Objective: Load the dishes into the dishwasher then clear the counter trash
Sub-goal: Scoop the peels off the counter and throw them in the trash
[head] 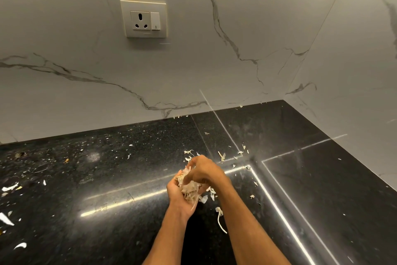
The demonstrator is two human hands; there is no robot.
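- Low and just right of centre, both hands together, one stacked on the other above the black speckled tabletop point(107, 178).
- Underneath, left hand point(180, 197), palm up and cupped, fingers curled round a heap of pale peel scraps point(191, 189).
- On top, right hand point(204, 171), palm down, fingertips curled into the same heap and pinching it against the left palm.
- Heap clear of the tabletop, held between the two palms, with a few shreds dangling from its 5 o'clock edge.
- From 12 to 2 o'clock of the hands, loose scraps point(222, 156) scattered on the tabletop, near the fingers but apart from them.
- At 5 o'clock of the hands, a long strip point(219, 218) of peel on the tabletop, just beside the right forearm.
- Far out at 9 o'clock, by the frame edge, white flakes point(9, 187) and finer crumbs, well apart from the hands.
- Across the tabletop, thin bright streaks of reflected light.
- Behind, at 12 o'clock, white marble wall point(193, 60) with grey veins, meeting a second wall in a corner at 2 o'clock.
- On that wall at 11 o'clock, a socket plate point(143, 19) with a three-pin outlet, and a switch point(155, 21) at the outlet's 3 o'clock side.
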